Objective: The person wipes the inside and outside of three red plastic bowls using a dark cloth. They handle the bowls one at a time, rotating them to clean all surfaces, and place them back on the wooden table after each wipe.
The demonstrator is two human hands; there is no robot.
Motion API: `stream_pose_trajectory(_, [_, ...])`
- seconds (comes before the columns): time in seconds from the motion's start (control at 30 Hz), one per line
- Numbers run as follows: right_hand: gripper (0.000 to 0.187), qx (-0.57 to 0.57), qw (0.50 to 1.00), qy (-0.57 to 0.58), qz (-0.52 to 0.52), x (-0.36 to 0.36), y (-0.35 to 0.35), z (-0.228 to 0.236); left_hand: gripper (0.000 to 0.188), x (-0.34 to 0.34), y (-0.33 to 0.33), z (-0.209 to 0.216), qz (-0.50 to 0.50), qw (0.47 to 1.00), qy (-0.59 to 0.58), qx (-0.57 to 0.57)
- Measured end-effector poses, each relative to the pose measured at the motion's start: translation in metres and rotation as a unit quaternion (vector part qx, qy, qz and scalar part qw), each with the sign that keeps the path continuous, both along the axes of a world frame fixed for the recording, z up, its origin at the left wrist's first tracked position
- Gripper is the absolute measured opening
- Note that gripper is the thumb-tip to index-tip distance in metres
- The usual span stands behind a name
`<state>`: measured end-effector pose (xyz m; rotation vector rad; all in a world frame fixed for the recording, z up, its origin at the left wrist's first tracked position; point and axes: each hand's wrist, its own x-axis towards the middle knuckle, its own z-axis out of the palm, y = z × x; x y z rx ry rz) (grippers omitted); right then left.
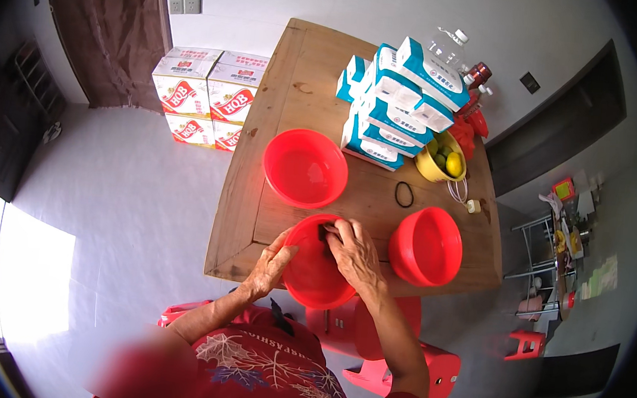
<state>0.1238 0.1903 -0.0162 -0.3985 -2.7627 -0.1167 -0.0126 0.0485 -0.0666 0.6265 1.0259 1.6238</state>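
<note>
At the table's near edge a red plastic bowl [305, 273] is tilted with its opening toward me. My left hand [271, 271] is closed on its left rim, thumb along the edge. My right hand [357, 256] reaches over the right rim, its bent fingers pinching a small dark cloth-like piece [323, 233] against the inside; its exact kind is too hidden to tell. Just beyond sits another red bowl [304, 169], upright. To the right lies a nested stack of red bowls [427, 246], tipped toward me.
The wooden table [301, 85] carries stacked tissue packs [396, 115], a yellow bowl of green and yellow fruit [441, 160], a black band [404, 194] and a clear plastic bottle [448, 46]. Red stools [357, 329] stand below the near edge. Cartons [206, 100] are piled left of the table.
</note>
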Motion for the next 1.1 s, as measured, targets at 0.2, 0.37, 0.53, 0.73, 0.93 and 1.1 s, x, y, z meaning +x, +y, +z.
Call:
stream_pose_trajectory(0.2, [0.008, 0.012, 0.987, -0.113, -0.111, 0.029, -0.052, -0.003, 0.049, 0.006, -0.005, 0.003, 0.008, 0.999, 0.047, 0.003])
stream_pose_trajectory(0.37, [0.015, -0.29, 0.944, -0.15, -0.037, 0.02, -0.086, 0.009, 0.05, 0.009, -0.002, -0.004, 0.028, 0.997, 0.075, 0.008])
stream_pose_trajectory(0.53, [0.015, -0.715, 0.673, 0.161, -0.103, -0.01, -0.077, -0.007, 0.051, 0.009, -0.002, 0.014, 0.026, 0.995, 0.083, -0.052])
stream_pose_trajectory(0.73, [0.016, -0.633, 0.716, 0.28, -0.086, -0.039, -0.08, -0.011, 0.048, 0.008, 0.0, 0.002, 0.062, 0.998, -0.017, -0.023])
stream_pose_trajectory(0.93, [0.013, -0.48, 0.876, -0.005, 0.053, 0.006, -0.076, 0.007, 0.046, 0.007, -0.002, 0.006, 0.027, 0.997, -0.007, -0.072])
stream_pose_trajectory(1.1, [0.017, -0.323, 0.934, -0.154, -0.007, 0.048, -0.077, 0.007, 0.049, 0.012, 0.0, 0.005, 0.033, 0.999, 0.044, -0.002])
